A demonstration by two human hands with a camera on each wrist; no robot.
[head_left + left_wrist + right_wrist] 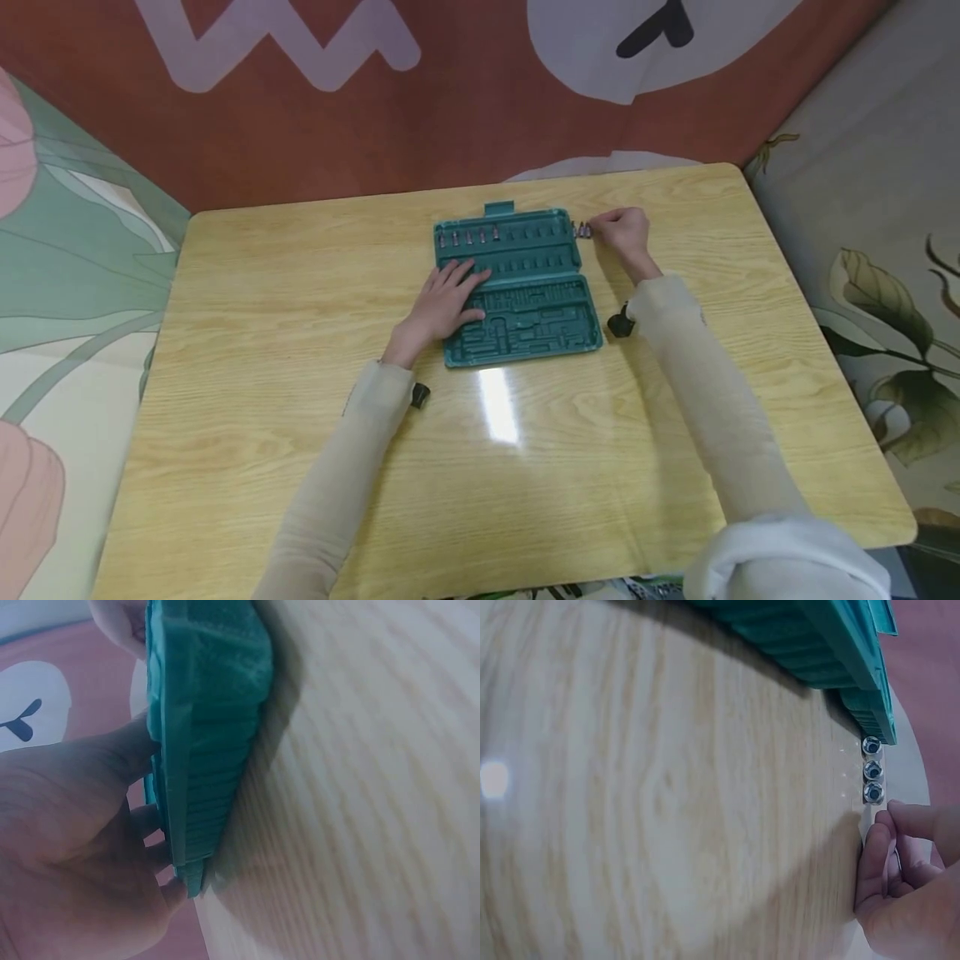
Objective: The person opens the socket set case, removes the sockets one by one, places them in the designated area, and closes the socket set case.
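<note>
An opened green plastic tool case (525,279) lies flat on the table, with moulded slots in both halves. Several small metal pieces (468,237) stand along its upper left row. My left hand (444,304) rests on the case's left side, fingers spread over the fold between the halves. Just off the case's upper right corner, three small metal sockets (873,771) are lined up on the table, hollow ends showing. Beside the last one is my right hand (622,233), thumb and fingers drawn together. Whether something small sits between those fingertips is hidden.
The wooden table (285,333) reaches well beyond the case on both sides. A patterned red cloth wall (465,125) stands along its far edge. Dark wrist cameras (620,322) hang below both cuffs. Assorted items lie beneath the near edge.
</note>
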